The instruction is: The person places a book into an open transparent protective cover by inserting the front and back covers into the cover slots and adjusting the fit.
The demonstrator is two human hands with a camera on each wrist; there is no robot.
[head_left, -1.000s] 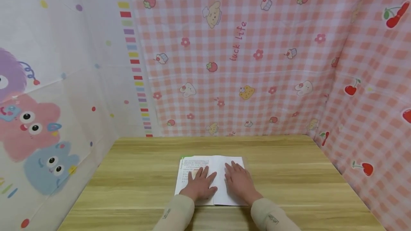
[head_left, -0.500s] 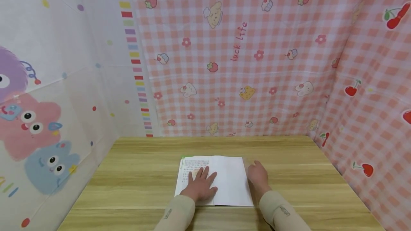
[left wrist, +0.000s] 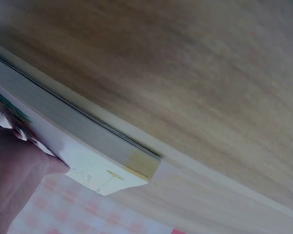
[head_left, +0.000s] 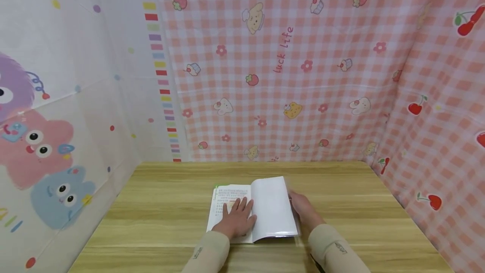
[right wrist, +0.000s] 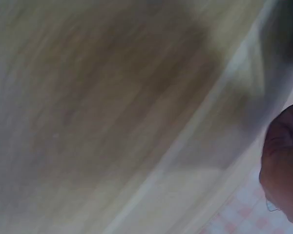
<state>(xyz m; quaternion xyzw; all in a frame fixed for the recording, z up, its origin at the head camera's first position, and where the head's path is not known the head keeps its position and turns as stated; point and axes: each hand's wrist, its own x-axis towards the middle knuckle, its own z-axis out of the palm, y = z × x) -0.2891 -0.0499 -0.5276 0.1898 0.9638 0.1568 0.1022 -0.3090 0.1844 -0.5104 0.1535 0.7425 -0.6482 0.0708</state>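
Note:
An open book lies on the table, with printed text on its left page and a blank white right side. That right side is lifted off the table and bows up from the spine. My left hand rests with spread fingers on the left page. In the left wrist view, the book's thick page block shows edge-on beside the left hand. My right hand grips the book's raised right edge, its fingertips partly hidden behind it. Only part of the right hand appears in the right wrist view.
The wood-grain table extends around the book. A pink checked cloth hangs behind it and along the right side, and a white cartoon-printed cloth hangs at the left.
My right hand has left the right page, moved right to the book's outer edge and taken hold there. The book's right side has risen. The left hand stays in place.

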